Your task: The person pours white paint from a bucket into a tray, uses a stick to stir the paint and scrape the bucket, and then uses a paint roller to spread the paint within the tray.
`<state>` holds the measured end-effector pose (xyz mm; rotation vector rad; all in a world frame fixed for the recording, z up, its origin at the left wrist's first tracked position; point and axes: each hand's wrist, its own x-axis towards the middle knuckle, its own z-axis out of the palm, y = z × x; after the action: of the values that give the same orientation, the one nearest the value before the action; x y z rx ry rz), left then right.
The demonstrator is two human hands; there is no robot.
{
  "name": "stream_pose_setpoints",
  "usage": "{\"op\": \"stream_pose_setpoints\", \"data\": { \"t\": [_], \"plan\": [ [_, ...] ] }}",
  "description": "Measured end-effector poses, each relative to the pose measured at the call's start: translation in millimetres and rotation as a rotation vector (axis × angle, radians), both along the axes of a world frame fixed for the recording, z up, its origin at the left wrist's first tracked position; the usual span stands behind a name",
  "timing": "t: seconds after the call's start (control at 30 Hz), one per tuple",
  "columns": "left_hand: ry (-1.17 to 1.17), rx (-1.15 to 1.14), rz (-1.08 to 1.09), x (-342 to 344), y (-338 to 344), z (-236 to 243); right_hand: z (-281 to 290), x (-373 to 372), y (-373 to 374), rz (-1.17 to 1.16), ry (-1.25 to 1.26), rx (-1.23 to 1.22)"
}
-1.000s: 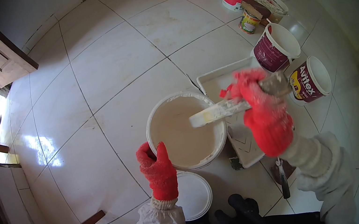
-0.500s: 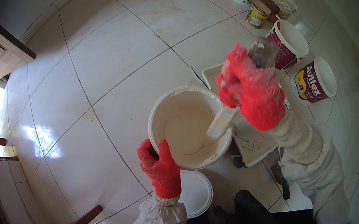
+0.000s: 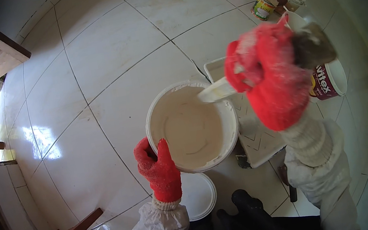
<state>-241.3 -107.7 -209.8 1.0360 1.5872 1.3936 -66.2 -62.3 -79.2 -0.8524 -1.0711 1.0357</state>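
A gloved left hand (image 3: 159,172) grips the near-left rim of a bucket (image 3: 155,119) on the tiled floor (image 3: 106,55); the right hand (image 3: 270,76), off its far-right rim, clutches a stick (image 3: 218,90), long axis pointing leftward over the opening.

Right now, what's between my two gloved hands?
In the head view, the open white bucket of pale mix: your left hand grips its rim, and the flat pale tool in your right hand reaches over it.
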Motion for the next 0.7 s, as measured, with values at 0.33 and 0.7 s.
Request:
{"op": "stream_pose_setpoints", "data": {
  "t": [0.33, 0.7],
  "plan": [
    [-0.040, 0.023, -0.006, 0, 0, 0, 3, 2, -1, 0.059, 0.002, 0.031],
    [-0.031, -0.012, 0.001, 1, 1, 2, 3, 11, -7, 0.155, 0.003, 0.040]
  ]
}}
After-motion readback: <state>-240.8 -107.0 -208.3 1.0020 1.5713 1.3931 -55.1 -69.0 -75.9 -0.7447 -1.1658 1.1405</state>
